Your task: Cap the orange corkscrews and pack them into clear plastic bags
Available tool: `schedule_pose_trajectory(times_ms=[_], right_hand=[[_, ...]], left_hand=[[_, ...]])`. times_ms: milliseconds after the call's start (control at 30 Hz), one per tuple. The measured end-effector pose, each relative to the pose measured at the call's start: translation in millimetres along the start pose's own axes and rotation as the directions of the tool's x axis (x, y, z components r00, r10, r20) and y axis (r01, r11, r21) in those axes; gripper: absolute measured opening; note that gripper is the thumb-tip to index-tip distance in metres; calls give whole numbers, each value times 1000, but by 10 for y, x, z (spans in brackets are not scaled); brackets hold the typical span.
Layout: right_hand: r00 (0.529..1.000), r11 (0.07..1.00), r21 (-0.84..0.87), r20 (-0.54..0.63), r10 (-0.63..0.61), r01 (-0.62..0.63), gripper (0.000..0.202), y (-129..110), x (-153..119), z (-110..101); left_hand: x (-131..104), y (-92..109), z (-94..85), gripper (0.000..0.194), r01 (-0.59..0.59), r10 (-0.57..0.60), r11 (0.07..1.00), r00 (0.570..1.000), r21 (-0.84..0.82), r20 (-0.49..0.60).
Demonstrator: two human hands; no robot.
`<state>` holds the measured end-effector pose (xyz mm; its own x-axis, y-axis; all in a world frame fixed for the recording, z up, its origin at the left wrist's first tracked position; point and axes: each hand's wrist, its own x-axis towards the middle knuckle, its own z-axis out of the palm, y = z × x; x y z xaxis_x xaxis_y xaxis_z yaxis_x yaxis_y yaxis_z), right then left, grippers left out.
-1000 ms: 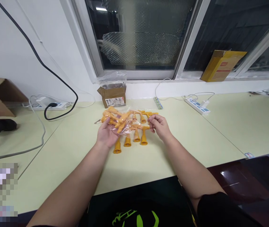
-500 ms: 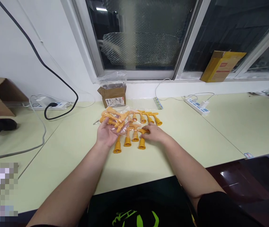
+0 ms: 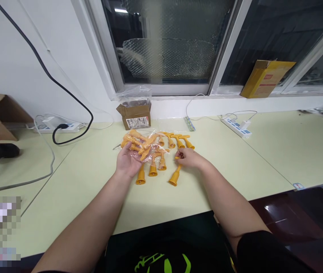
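My left hand [image 3: 128,162], palm up, holds a clear plastic bag [image 3: 149,154] with several orange-yellow plastic pieces inside, thumb against the bag's side. Each piece has a flared bell end and a branched top. My right hand [image 3: 189,157] is closed on the top of one loose yellow bell-ended piece [image 3: 175,177]; it slants, bell toward me, and I cannot tell if it touches the table. Between my hands, in front of the bag, lie more such pieces [image 3: 153,170], their tops partly covered by the bag. Behind my right hand is another row of them [image 3: 180,142].
A small open cardboard box [image 3: 137,117] stands behind the bag against the wall. Power strips lie at right [image 3: 236,127] and left [image 3: 64,127], with a black cable [image 3: 73,98]. A yellow carton [image 3: 267,80] leans at the window.
My right hand has shifted slightly right, and the yellow piece in it has turned from nearly straight to slanted, moving away from its row. My left hand and the bag have hardly moved.
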<state>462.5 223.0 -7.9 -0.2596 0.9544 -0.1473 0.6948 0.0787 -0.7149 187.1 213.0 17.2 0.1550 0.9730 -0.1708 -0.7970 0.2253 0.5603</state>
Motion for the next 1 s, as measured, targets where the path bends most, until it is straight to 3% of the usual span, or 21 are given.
schedule_pose_trajectory(times_ms=[67,167,267,400,533,767,1000], right_hand=[[997,977,214,66,-31,17,15,15,-39,-115],[979,841,537,134,-154,59,25,32,-96,-266],[993,642,764,8,-117,69,35,27,-97,-312],[989,474,877,-129,66,83,34,-7,-15,-228],[998,327,944,-58,20,48,23,-62,29,-116],[995,312,948,-34,-91,61,28,-175,30,100],[979,335,931,-85,-187,145,33,-194,13,114]], left_hand=[[5,-4,-12,39,-8,8,1000,1000,8,0],[19,-9,-44,38,-35,35,999,999,12,25],[36,-11,-71,41,-38,38,999,998,11,44],[45,-15,-75,42,-53,52,999,999,13,16],[40,-31,-66,38,-77,77,997,997,10,20],[30,-68,-46,33,-69,68,997,997,32,28],[47,-83,-46,29,-78,77,996,997,52,25]])
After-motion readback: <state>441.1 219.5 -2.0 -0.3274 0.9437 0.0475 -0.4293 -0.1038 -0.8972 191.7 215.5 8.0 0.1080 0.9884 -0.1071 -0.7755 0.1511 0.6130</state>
